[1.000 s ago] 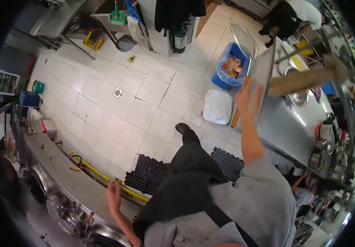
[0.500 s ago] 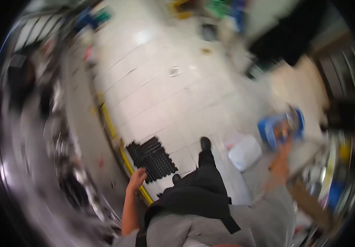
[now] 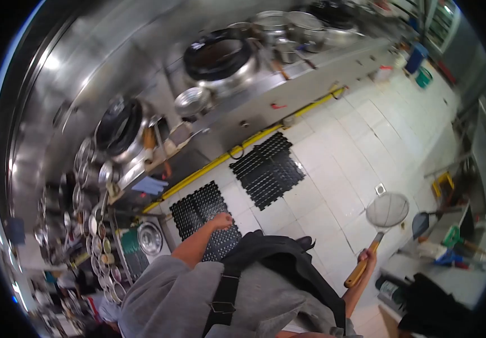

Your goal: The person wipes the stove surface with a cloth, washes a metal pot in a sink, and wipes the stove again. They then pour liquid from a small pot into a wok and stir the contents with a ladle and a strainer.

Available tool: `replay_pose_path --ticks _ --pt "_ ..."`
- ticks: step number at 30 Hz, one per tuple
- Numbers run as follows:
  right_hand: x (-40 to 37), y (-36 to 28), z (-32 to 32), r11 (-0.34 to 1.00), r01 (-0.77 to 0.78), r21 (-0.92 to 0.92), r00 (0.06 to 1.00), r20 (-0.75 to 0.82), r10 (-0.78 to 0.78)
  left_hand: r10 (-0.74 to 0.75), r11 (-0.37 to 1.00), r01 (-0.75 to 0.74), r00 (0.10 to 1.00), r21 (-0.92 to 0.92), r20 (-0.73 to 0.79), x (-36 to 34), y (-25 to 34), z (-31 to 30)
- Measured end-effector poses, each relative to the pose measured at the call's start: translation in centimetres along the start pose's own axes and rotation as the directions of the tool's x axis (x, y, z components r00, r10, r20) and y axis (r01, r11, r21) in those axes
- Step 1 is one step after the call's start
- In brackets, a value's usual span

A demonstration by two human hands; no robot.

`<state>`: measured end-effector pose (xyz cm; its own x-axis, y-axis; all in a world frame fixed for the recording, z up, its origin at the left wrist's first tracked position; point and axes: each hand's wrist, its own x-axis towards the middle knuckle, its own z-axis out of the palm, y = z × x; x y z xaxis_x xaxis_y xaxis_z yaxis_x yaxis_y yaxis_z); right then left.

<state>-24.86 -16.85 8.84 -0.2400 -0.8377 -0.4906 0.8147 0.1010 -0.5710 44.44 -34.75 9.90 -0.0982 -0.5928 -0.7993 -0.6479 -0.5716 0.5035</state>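
A round wire-mesh strainer [image 3: 388, 210] with a wooden handle [image 3: 361, 268] is in my right hand [image 3: 368, 260], its mesh end pointing away from me over the tiled floor. My left hand [image 3: 221, 221] is over a black perforated floor mat [image 3: 202, 204], with its fingers curled and nothing visible in them. A second black mat [image 3: 266, 170] lies just beyond, beside the yellow pipe [image 3: 209, 167] along the stove base.
A steel stove counter [image 3: 237, 107] with woks [image 3: 219, 55] and pots runs across the left and top. Bowls and pans stand at left. A green bucket [image 3: 423, 78] is at upper right. A dark cloth [image 3: 431, 304] and utensils lie at lower right.
The view has swung towards the stove. My right hand, earlier by a blue container, now holds the strainer out over the floor. My left hand is still near the mats.
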Motion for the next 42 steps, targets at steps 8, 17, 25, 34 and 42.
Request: replay_pose_path --ticks 8,17,25,34,42 --pt "2.3 7.1 31.5 0.760 0.109 -0.641 0.988 0.157 -0.009 -0.399 0.666 -0.051 0.818 -0.744 -0.413 -8.3 -25.6 0.5" --pt "22.2 5.3 45.9 0.789 0.002 -0.614 0.877 0.381 0.294 -0.739 0.203 0.200 0.674 -0.958 -0.016 -16.4 -28.1 11.0" --pt "33.2 4.4 64.0 0.511 0.448 -0.733 0.868 0.494 -0.053 -0.643 0.296 -0.093 0.717 -0.951 -0.270 -10.1 -18.7 8.7" --pt "61.8 -3.4 75.6 0.635 0.414 -0.652 0.869 0.492 -0.061 -0.385 0.598 -0.139 0.814 -0.790 -0.435 -0.7 -9.5 2.0" --pt "72.0 -7.8 77.4 0.459 0.352 -0.816 0.904 0.423 0.058 -0.430 0.633 -0.066 0.798 -0.771 -0.421 -1.2 0.7 -8.6"
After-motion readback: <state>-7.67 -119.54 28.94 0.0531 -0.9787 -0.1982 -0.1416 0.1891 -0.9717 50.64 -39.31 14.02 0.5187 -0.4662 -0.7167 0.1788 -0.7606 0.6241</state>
